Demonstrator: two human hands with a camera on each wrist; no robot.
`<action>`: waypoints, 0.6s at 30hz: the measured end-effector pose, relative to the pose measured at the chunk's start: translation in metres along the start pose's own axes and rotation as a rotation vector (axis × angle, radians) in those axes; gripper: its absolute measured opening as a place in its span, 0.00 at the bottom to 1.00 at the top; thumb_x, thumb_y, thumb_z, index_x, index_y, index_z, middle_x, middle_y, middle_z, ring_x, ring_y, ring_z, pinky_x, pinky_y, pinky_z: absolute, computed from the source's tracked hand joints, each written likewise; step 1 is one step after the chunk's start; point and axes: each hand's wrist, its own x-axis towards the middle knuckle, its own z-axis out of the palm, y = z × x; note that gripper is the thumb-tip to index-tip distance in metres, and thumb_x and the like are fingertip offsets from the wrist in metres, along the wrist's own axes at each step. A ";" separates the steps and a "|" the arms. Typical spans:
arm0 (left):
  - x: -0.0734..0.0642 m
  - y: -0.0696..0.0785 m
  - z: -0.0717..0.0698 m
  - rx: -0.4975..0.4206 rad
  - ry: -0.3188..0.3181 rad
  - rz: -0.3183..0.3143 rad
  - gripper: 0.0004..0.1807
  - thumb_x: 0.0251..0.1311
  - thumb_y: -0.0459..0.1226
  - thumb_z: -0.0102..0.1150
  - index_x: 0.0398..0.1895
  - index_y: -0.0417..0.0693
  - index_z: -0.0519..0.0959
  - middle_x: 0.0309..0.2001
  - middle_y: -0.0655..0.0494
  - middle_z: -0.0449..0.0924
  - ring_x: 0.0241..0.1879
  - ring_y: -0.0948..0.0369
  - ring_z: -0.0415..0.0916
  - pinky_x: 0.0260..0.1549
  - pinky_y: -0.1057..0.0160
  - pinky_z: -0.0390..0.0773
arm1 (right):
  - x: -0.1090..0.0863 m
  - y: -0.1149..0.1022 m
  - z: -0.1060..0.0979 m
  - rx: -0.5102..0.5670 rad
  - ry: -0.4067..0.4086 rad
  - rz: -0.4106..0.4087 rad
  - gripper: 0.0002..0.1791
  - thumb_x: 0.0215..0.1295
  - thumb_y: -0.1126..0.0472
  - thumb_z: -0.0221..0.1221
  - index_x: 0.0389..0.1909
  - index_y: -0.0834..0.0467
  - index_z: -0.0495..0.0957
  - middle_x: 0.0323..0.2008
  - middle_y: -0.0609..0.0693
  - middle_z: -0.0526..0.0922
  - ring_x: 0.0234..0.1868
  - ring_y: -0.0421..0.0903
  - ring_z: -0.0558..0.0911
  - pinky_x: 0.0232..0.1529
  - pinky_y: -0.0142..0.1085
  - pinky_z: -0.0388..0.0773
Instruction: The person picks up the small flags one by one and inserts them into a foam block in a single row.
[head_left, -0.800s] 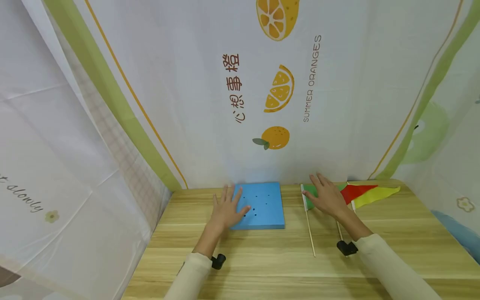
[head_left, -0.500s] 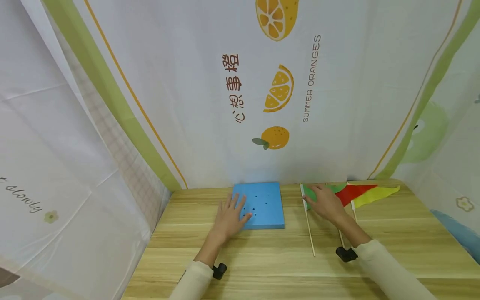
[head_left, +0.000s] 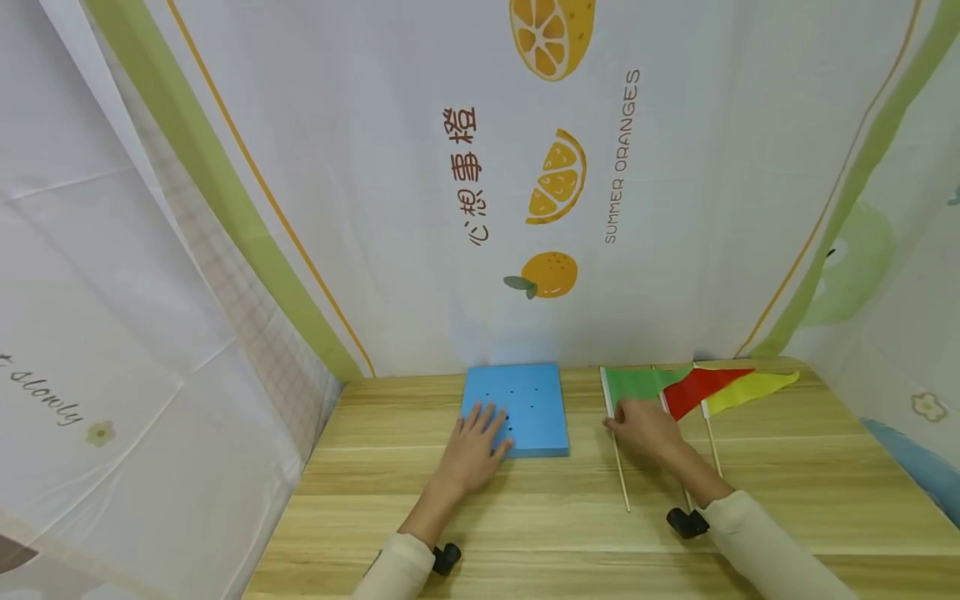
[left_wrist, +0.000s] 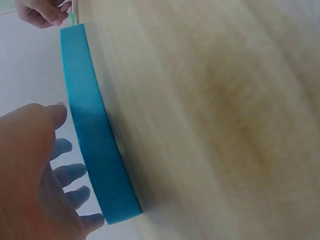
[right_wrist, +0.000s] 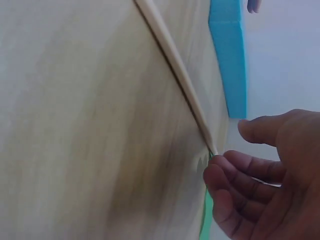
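Note:
My left hand (head_left: pixel 468 454) lies with spread fingers over the front left part of a blue foam block (head_left: pixel 540 425) with several small holes. In the left wrist view those fingers show along the block's side edge (left_wrist: pixel 95 130). On the right, my right hand (head_left: pixel 643 427) is at the wooden stick (head_left: pixel 621 475) of a green flag (head_left: pixel 633 383), just below the cloth. The right wrist view shows bent fingers (right_wrist: pixel 225 172) right at the stick, while the thumb (right_wrist: pixel 260 130) stands apart from them.
A red flag (head_left: pixel 701 392) and a yellow flag (head_left: pixel 750 390) lie to the right of the green one, partly overlapping. All rest on a wooden table (head_left: pixel 360 500), with a printed white curtain (head_left: pixel 390 208) behind it.
The left hand has slid right and nearer, uncovering the block's back left corner. The right hand has come down from the green cloth to the stick, its fingers bending.

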 end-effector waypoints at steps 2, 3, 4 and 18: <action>-0.001 0.000 0.003 0.007 -0.005 0.004 0.33 0.74 0.56 0.40 0.76 0.55 0.59 0.77 0.48 0.54 0.77 0.45 0.47 0.71 0.37 0.55 | -0.002 0.000 0.003 -0.005 -0.021 0.018 0.16 0.68 0.49 0.60 0.25 0.54 0.74 0.19 0.46 0.71 0.21 0.43 0.69 0.20 0.34 0.63; -0.001 0.000 0.003 0.012 -0.006 0.007 0.32 0.74 0.57 0.40 0.76 0.55 0.59 0.77 0.49 0.54 0.77 0.45 0.47 0.71 0.36 0.55 | -0.002 0.000 0.003 -0.003 -0.034 0.030 0.18 0.67 0.48 0.60 0.23 0.54 0.73 0.17 0.46 0.69 0.20 0.43 0.67 0.19 0.34 0.61; -0.002 0.001 0.003 0.011 -0.008 0.008 0.32 0.74 0.57 0.40 0.76 0.55 0.59 0.77 0.49 0.54 0.77 0.45 0.47 0.71 0.36 0.55 | -0.002 0.000 0.005 -0.005 -0.043 0.041 0.19 0.67 0.47 0.60 0.21 0.54 0.72 0.16 0.45 0.66 0.19 0.42 0.65 0.19 0.34 0.59; -0.005 0.002 0.006 0.011 -0.042 -0.002 0.32 0.75 0.57 0.34 0.77 0.57 0.56 0.79 0.51 0.49 0.78 0.48 0.45 0.74 0.38 0.49 | 0.002 -0.001 0.010 0.071 -0.139 0.105 0.23 0.58 0.63 0.55 0.05 0.51 0.63 0.05 0.42 0.59 0.09 0.40 0.62 0.14 0.31 0.57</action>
